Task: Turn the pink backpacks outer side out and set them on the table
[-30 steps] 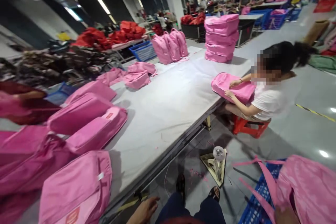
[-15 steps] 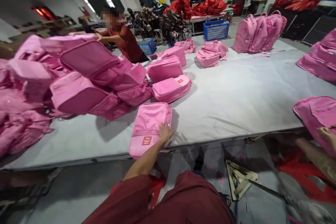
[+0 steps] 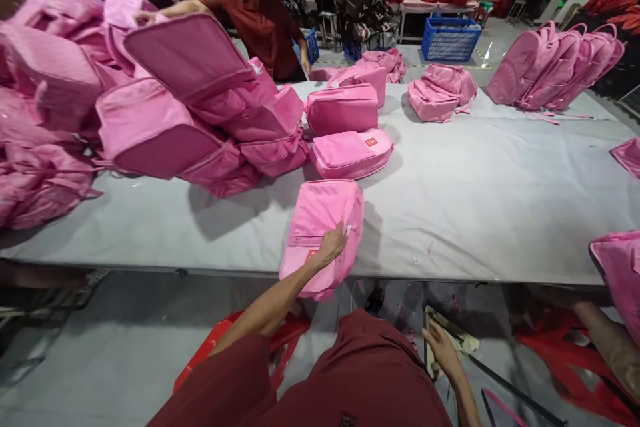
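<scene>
A pink backpack [image 3: 320, 203] lies flat at the table's front edge, its lower end hanging slightly over. My left hand [image 3: 333, 243] is on its front near the right side, with the index finger extended beside a small white tag and the other fingers curled against the fabric. My forearm partly covers a red label on it. Low in front of my body, away from the table, my right hand [image 3: 440, 341] is held over the floor with fingers apart and nothing visible in it. Just behind the backpack lies another pink backpack [image 3: 350, 153] with a red label.
A large heap of pink backpacks [image 3: 150, 127] covers the left of the white table [image 3: 475, 213]. A co-worker [image 3: 260, 27] reaches over it from the far side. Upright backpacks [image 3: 555, 67] stand far right. Another person's arm [image 3: 605, 327] and red stools [image 3: 565, 360] are near the right.
The view has shifted left and down. My right hand has come into view. My left hand's fingers went from spread to partly curled. The co-worker has leaned closer over the heap.
</scene>
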`<action>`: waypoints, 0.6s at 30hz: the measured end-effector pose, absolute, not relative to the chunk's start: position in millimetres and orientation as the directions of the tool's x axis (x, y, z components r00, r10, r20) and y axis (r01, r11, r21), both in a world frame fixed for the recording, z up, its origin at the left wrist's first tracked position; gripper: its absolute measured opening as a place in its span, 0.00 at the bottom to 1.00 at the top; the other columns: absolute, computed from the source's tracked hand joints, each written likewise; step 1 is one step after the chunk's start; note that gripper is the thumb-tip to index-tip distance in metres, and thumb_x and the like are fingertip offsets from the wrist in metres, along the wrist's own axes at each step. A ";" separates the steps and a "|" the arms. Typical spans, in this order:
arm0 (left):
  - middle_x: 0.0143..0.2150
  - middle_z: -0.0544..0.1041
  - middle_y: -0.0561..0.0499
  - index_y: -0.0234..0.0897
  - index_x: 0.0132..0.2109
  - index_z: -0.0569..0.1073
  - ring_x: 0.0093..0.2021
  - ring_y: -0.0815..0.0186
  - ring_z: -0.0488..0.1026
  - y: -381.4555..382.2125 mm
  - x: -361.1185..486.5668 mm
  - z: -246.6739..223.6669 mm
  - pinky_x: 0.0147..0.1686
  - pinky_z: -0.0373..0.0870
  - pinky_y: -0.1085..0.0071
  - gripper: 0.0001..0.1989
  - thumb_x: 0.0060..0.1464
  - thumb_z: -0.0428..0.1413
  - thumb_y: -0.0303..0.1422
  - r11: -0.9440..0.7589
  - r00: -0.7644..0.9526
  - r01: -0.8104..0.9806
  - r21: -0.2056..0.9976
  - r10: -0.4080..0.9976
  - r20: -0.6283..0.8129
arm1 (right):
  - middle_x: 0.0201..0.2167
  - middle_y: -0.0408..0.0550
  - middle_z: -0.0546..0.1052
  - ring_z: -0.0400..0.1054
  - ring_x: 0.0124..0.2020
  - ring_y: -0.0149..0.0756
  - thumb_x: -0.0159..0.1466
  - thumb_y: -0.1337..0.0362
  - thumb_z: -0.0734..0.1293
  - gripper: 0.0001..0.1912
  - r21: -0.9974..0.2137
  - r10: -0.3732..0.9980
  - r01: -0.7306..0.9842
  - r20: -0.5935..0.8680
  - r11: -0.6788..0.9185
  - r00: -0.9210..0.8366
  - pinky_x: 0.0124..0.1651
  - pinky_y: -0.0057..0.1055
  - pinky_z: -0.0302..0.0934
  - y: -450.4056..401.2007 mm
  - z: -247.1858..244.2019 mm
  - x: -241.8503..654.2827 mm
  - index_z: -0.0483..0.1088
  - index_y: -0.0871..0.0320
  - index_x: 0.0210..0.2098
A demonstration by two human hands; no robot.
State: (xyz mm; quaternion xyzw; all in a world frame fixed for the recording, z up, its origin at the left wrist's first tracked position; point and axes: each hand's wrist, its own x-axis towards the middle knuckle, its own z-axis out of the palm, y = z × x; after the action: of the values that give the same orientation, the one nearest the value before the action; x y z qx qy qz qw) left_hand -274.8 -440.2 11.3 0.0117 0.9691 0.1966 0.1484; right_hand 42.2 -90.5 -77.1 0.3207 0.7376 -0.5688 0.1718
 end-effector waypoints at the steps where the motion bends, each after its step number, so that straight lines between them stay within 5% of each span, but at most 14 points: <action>1: 0.42 0.84 0.40 0.30 0.67 0.71 0.46 0.50 0.83 -433.4 -276.7 21.7 0.51 0.74 0.60 0.24 0.68 0.51 0.32 0.905 -0.960 -0.006 0.426 0.114 -0.256 | 0.60 0.56 0.83 0.74 0.69 0.68 0.45 0.25 0.73 0.40 -0.758 0.238 0.638 -0.600 0.138 -0.764 0.70 0.55 0.70 -97.2 -73.1 23.4 0.79 0.41 0.49; 3: 0.39 0.82 0.45 0.35 0.61 0.74 0.41 0.55 0.81 -416.2 -279.4 43.0 0.47 0.74 0.63 0.19 0.67 0.51 0.35 0.831 -0.967 0.012 0.555 0.150 -0.204 | 0.75 0.57 0.72 0.64 0.78 0.64 0.48 0.33 0.78 0.50 -0.819 0.142 0.537 -0.518 0.202 -0.843 0.78 0.57 0.60 -111.8 -56.2 -13.0 0.74 0.42 0.66; 5: 0.34 0.78 0.51 0.37 0.53 0.75 0.34 0.61 0.77 -395.4 -279.6 64.6 0.39 0.74 0.66 0.16 0.61 0.53 0.35 0.620 -0.967 -0.060 0.782 0.158 -0.199 | 0.79 0.59 0.66 0.58 0.80 0.65 0.50 0.37 0.80 0.57 -0.875 0.083 0.385 -0.377 0.293 -0.922 0.81 0.61 0.52 -123.0 -31.5 -41.1 0.68 0.47 0.75; 8: 0.30 0.73 0.56 0.37 0.43 0.73 0.28 0.67 0.71 -359.8 -276.3 99.7 0.31 0.71 0.70 0.14 0.48 0.61 0.35 0.085 -0.944 -0.258 0.962 0.191 -0.270 | 0.75 0.57 0.72 0.64 0.76 0.61 0.59 0.45 0.78 0.47 -0.939 0.095 0.134 -0.109 0.317 -0.989 0.80 0.59 0.56 -123.8 10.6 -56.8 0.70 0.49 0.75; 11: 0.31 0.73 0.56 0.35 0.44 0.75 0.28 0.68 0.70 -323.7 -270.4 144.7 0.29 0.68 0.72 0.20 0.44 0.67 0.38 -0.155 -0.937 -0.301 0.941 0.228 -0.263 | 0.62 0.55 0.82 0.76 0.63 0.58 0.66 0.49 0.74 0.25 -0.894 0.190 -0.003 0.099 0.447 -0.977 0.67 0.55 0.70 -111.7 55.0 -45.8 0.82 0.46 0.61; 13: 0.37 0.79 0.52 0.35 0.58 0.77 0.33 0.66 0.76 -304.7 -263.2 179.7 0.33 0.72 0.72 0.30 0.51 0.70 0.45 -0.214 -0.934 -0.262 0.941 0.300 -0.192 | 0.46 0.55 0.85 0.80 0.47 0.53 0.68 0.48 0.71 0.15 -0.828 0.229 -0.039 0.200 0.559 -0.953 0.51 0.47 0.74 -108.4 84.7 -35.8 0.85 0.49 0.45; 15: 0.49 0.84 0.45 0.39 0.73 0.70 0.47 0.58 0.83 -293.0 -251.2 211.0 0.44 0.78 0.66 0.41 0.60 0.67 0.54 -0.242 -0.883 -0.245 0.939 0.456 -0.113 | 0.34 0.52 0.82 0.75 0.34 0.46 0.71 0.44 0.68 0.20 -0.798 0.305 -0.026 0.260 0.602 -0.916 0.39 0.40 0.69 -112.6 111.6 -32.6 0.81 0.51 0.33; 18: 0.69 0.79 0.38 0.43 0.79 0.66 0.68 0.46 0.77 -285.0 -226.3 231.4 0.62 0.77 0.57 0.47 0.63 0.66 0.59 -0.120 -0.723 -0.138 0.983 0.691 -0.018 | 0.28 0.49 0.77 0.68 0.30 0.41 0.74 0.37 0.65 0.29 -0.822 0.526 0.141 0.211 0.551 -0.824 0.37 0.37 0.63 -122.6 138.4 -46.6 0.74 0.52 0.28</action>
State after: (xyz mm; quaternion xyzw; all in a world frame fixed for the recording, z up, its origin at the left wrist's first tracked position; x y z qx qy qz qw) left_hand -226.3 -285.0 231.4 0.2319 0.5960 0.7114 0.2915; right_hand -46.6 -122.6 138.4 0.1958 0.8521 -0.4312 -0.2228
